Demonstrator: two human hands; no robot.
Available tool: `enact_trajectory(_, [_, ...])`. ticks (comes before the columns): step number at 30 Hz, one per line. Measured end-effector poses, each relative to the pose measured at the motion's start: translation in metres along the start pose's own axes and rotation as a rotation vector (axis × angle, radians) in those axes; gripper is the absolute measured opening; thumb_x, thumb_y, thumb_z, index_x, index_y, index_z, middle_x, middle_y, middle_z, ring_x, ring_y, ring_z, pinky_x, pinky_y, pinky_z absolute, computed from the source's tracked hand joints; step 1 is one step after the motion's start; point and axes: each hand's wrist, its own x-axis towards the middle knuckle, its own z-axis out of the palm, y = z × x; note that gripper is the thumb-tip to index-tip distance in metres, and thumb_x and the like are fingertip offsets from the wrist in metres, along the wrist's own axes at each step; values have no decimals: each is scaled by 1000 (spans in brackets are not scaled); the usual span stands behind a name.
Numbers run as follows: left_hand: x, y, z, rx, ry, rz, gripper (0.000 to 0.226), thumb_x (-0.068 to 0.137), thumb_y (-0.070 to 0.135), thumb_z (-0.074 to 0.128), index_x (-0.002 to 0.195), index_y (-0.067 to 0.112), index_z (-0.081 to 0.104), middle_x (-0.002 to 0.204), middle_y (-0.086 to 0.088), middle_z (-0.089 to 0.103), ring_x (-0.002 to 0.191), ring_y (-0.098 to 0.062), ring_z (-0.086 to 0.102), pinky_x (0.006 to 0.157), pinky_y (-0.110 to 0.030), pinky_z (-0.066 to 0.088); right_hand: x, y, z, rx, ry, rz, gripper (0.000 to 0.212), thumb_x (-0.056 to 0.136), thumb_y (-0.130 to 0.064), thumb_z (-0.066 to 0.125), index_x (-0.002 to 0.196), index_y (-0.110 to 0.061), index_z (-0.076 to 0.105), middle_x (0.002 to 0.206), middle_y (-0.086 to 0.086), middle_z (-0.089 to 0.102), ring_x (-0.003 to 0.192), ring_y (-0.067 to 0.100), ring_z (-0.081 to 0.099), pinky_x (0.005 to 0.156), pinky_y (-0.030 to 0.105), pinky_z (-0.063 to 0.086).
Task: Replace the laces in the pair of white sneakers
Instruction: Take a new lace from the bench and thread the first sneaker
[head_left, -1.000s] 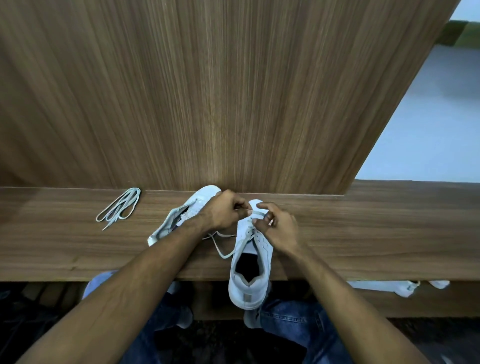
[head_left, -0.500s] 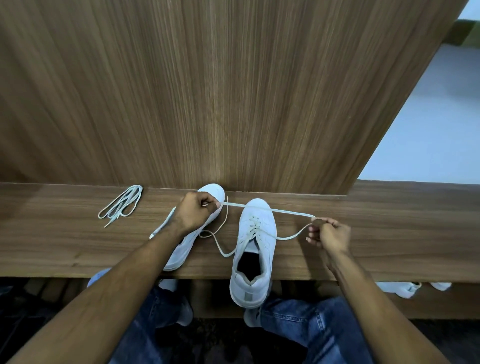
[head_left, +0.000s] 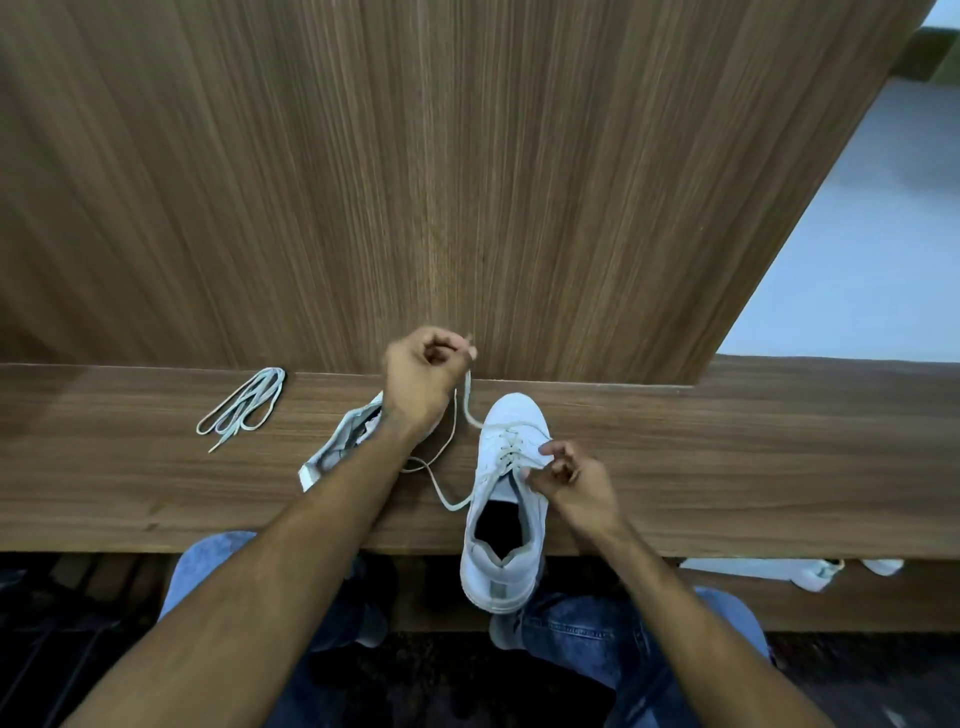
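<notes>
Pinching the lace (head_left: 464, 402) high in our left hand (head_left: 422, 375), we grip lacing on the sneaker (head_left: 506, 499) with our right hand (head_left: 569, 480).

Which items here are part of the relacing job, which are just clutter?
In the job:
sneaker being laced
lace pinched by left hand
right hand at the eyelets
second sneaker
loose lace bundle

Lying about:
white shoes on the floor
wooden bench

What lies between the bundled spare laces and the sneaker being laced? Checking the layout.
Head view: the second sneaker, partly hidden under the left forearm.
</notes>
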Motion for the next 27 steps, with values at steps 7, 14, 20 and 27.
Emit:
enact_trajectory(7, [-44,-52,4,670,-537,108,15,86,22,64,93,23,77,88,9,74,80,-8,66,76,-28,52,-9,14,16,-286,77,-123,8,79,-27,74,84,-24,69,71,-9,67,68,11,63,67,33,52])
enact_trajectory(14, [-63,-52,6,921,-659,238,23,91,43,56,104,32,72,103,8,70,95,-19,65,79,-35,50,-5,24,10,44,29,28,13,87,-10,68,75,-11,74,67,9,70,56,13,63,63,36,52])
enact_trajectory(20, [-68,-48,16,1120,-628,315,29,92,47,48,104,31,68,110,8,66,99,-22,63,73,-31,44,-4,24,9,84,24,59,16,88,-5,65,76,-10,74,63,3,68,53,12,63,58,28,50])
enact_trajectory(27, [-78,-43,28,1277,-656,309,29,94,39,43,102,21,65,110,-2,66,101,-32,61,74,-34,44,-2,22,8,174,6,123,15,88,-5,66,75,-8,73,63,7,67,51,11,61,61,30,51])
